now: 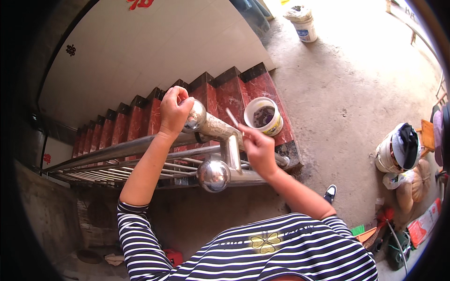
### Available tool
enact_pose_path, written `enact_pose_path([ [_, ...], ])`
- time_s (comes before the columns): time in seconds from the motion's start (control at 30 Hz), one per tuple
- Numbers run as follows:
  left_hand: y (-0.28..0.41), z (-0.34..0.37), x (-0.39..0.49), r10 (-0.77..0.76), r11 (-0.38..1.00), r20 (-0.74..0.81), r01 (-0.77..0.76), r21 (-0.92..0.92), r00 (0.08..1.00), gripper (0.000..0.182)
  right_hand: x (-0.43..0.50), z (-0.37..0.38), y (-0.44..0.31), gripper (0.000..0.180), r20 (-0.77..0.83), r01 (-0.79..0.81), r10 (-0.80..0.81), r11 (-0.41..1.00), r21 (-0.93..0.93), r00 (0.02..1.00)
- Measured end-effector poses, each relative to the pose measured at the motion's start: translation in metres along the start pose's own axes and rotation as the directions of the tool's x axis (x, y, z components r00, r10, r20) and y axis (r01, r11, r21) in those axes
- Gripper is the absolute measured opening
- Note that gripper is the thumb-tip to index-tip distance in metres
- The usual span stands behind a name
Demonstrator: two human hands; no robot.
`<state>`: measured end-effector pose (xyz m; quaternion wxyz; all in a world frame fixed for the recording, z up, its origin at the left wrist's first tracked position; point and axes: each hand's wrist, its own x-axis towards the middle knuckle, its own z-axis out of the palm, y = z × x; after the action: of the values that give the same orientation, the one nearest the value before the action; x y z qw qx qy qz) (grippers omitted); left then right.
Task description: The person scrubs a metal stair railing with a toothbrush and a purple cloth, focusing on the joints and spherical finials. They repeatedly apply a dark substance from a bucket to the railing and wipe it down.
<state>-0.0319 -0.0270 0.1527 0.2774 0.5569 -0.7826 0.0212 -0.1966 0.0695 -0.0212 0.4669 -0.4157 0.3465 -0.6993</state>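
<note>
My left hand (pixel 174 110) rests on the upper metal ball (pixel 197 117) of the stair railing, its fingers curled at the top; whether they pinch something small cannot be seen. In my right hand (pixel 259 149) is a thin pale stick-like tool (pixel 232 117), its tip pointing up and left above the railing post (pixel 219 129). The post's surface looks wet or smeared. A second shiny metal ball (pixel 213 175) sits on the nearer post. Just beyond my right hand, a white bucket (pixel 263 116) with dark liquid and foam stands on a red stair tread.
Red marble-look steps (pixel 228 93) climb leftward behind the metal handrail (pixel 116 151). On the concrete floor stand a lidless white bucket (pixel 305 30) and another bucket (pixel 385 154) with dark cloth over it. A green-bristled broom (pixel 358 230) and bags lie at lower right.
</note>
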Motion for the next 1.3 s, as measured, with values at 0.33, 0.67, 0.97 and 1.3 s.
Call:
enact_pose_path([
  [0.33, 0.011, 0.004, 0.000, 0.051, 0.999, -0.016, -0.051, 0.014, 0.999, 0.014, -0.023, 0.008, 0.000, 0.033, 0.125, -0.188, 0.184, 0.982, 0.026, 0.975],
  [0.67, 0.016, -0.001, -0.004, -0.007, 0.996, -0.009, 0.006, -0.085, 1.000, 0.012, -0.021, 0.020, 0.001, 0.031, 0.119, -0.133, 0.130, 0.991, 0.015, 0.984],
  [0.97, 0.012, -0.004, -0.002, 0.028, 0.999, -0.010, -0.028, -0.014, 1.000, 0.011, 0.059, 0.033, 0.000, 0.028, 0.067, -0.191, 0.184, 0.973, 0.132, 0.981],
  [1.3, 0.018, 0.001, -0.004, -0.029, 0.999, -0.011, 0.029, -0.043, 1.000, 0.010, -0.010, -0.001, -0.010, 0.031, 0.208, -0.312, 0.299, 0.950, 0.028, 0.931],
])
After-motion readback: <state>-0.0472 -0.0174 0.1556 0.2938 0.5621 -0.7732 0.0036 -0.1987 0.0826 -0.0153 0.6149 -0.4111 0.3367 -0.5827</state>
